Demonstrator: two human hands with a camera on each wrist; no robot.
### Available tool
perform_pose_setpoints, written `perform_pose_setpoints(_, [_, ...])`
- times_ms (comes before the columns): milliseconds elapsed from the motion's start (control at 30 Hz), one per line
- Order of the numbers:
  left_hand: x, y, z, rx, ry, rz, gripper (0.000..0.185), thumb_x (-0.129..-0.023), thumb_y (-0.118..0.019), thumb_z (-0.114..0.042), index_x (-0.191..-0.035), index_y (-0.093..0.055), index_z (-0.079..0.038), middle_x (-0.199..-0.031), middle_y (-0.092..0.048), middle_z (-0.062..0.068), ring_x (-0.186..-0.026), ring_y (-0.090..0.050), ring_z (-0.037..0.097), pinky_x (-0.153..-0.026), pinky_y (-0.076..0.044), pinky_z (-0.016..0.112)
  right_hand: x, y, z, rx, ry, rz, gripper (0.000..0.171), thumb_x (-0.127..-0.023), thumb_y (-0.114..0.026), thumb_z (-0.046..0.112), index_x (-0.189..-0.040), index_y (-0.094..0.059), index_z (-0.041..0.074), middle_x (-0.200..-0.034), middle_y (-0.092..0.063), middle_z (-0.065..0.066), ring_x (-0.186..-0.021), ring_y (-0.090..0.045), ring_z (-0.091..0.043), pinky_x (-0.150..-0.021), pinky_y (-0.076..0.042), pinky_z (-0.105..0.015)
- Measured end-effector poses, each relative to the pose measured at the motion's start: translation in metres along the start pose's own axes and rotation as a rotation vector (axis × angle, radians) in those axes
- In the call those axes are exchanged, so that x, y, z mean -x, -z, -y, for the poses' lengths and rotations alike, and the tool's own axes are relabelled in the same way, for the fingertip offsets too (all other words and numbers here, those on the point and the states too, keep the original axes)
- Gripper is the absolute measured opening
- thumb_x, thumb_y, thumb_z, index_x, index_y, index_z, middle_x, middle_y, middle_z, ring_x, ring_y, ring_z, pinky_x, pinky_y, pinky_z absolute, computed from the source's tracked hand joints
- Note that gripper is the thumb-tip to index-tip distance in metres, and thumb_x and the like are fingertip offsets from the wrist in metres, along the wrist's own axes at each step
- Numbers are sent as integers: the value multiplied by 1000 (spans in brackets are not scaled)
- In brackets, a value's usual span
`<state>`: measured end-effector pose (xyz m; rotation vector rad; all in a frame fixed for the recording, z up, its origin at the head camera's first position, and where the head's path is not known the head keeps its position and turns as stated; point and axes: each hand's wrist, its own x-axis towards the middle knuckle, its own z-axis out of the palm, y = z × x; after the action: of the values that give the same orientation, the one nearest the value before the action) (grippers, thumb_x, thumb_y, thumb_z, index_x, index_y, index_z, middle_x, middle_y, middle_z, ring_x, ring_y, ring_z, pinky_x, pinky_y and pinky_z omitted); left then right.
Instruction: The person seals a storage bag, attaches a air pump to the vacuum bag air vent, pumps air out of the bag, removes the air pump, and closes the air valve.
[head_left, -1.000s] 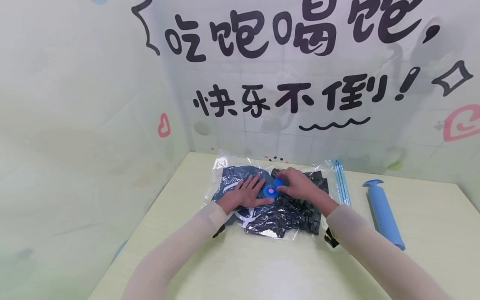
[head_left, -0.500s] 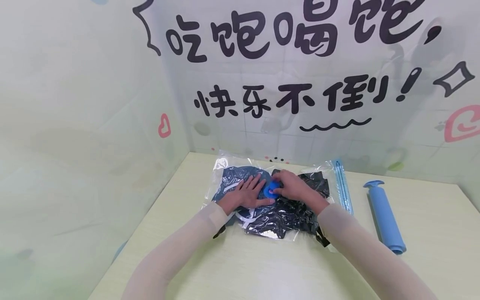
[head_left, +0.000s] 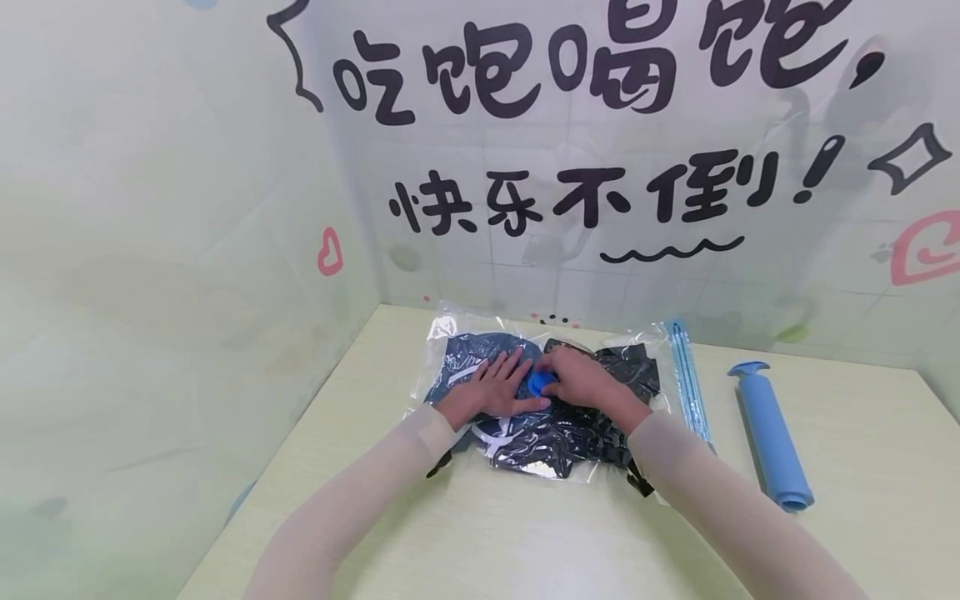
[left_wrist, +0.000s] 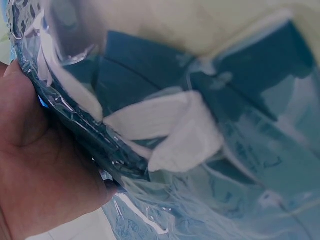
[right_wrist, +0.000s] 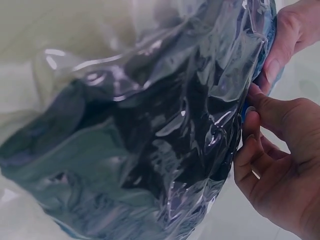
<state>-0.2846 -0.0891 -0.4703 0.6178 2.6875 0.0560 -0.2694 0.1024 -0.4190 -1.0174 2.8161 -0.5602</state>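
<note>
A clear vacuum storage bag [head_left: 525, 450] lies flat, packed with dark blue and black folded clothes. My left hand [head_left: 491, 392] rests on its left part with fingers spread, thumb beside the blue round valve cap [head_left: 539, 383]. Over that cap my right hand [head_left: 585, 380] bends its fingers and thumb round the rim, covering part of it. From the right wrist, the right hand [right_wrist: 280, 150] shows its fingertips and thumb at the blue cap, right by the other thumb. White trim on a dark blue garment [left_wrist: 145, 70] shows through the plastic in the left wrist view.
A blue hand pump [head_left: 772, 437] with a T-shaped handle lies on the pale table [head_left: 510, 542] to the right of the bag. The bag's blue zip edge [head_left: 686, 375] faces the pump. A printed wall cloth [head_left: 480, 258] stands behind and on the left.
My right hand has moved left and brought the flipped-up blue cap down over the valve, whose pink centre showed earlier. My left hand has stayed in place.
</note>
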Motion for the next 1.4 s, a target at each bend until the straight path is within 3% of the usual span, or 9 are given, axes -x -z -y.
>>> perform_pose_setpoints(267, [0,1,-1,0,1,-2,98,-93,-31,-82,-165,0,-23,-169,13,2,-152,11,25,-120,0,49,0,-3,1,51,-54,-19,28,-91,-78,9,-118,-73,2,-105,-68,-11,-98,-65,-27,-84,-54,-42])
perform_pose_setpoints(600, [3,6,-5,-2,2,-1,96,-94,-31,-80,-165,0,-23,-168,13,1,-152,11,24,-120,1,48,1,1,4,33,-131,-10,30,-91,-79,12,-120,-74,4,-108,-68,-10,-100,-65,-26,-86,-55,-43])
perform_pose_setpoints(900, [5,7,-5,18,6,11,95,-96,-32,-78,-165,1,-23,-168,14,1,-152,12,24,-120,3,47,-1,-9,6,104,-196,-56,26,-91,-80,23,-107,-72,4,-94,-63,-5,-84,-63,-22,-71,-56,-41])
perform_pose_setpoints(1067, [7,7,-5,24,2,14,94,-97,-34,-76,-165,1,-22,-168,14,2,-152,14,24,-119,5,47,-1,-12,10,115,-266,-56,36,-91,-79,34,-106,-67,4,-88,-59,-5,-79,-60,-23,-65,-54,-43])
perform_pose_setpoints(1400, [9,6,-6,8,9,6,93,-97,-35,-76,-165,-1,-23,-169,12,0,-152,12,23,-120,3,47,-5,-17,23,173,-373,-56,44,-94,-74,40,-109,-64,0,-100,-65,-15,-88,-67,-34,-71,-56,-51])
